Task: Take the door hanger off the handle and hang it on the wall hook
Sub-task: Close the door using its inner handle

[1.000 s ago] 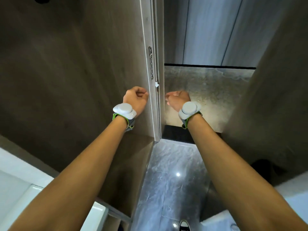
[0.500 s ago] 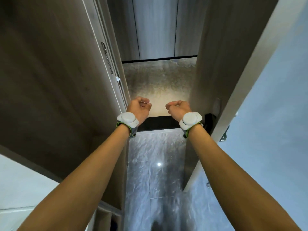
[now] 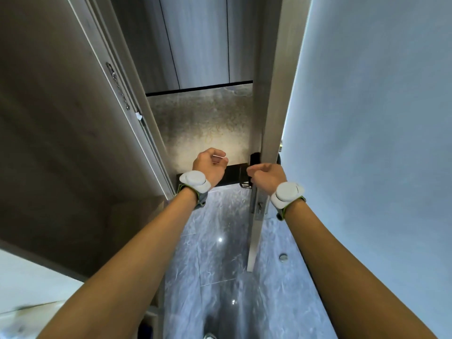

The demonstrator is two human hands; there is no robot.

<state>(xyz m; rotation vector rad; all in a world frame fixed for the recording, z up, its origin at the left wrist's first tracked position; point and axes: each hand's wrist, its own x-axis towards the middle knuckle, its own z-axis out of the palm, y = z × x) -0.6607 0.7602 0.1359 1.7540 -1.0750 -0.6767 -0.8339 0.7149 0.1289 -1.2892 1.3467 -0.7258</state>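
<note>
I face the edge of an open door [image 3: 269, 113], seen end-on. On its far side a metal handle [image 3: 244, 184] and a black piece [image 3: 254, 159] stick out past the edge. I cannot make out a door hanger or a wall hook. My right hand [image 3: 266, 177] is curled into a loose fist right at the door's edge, its knuckles close to the handle, with nothing in it. Further left, in the doorway gap, my left hand [image 3: 210, 167] is also a loose fist and holds nothing. Both wrists wear white bands.
A wooden door frame [image 3: 137, 99] with a hanging security chain [image 3: 119, 89] stands on the left. The door's pale face [image 3: 367, 143] fills the right. A latch plate [image 3: 259, 209] sits on the edge. A round door stop [image 3: 283, 257] is on the grey marble floor [image 3: 220, 265].
The view has swung right, bringing the door's edge from the far right to the middle. Both fists stayed shut, and the right one now sits by the door's edge.
</note>
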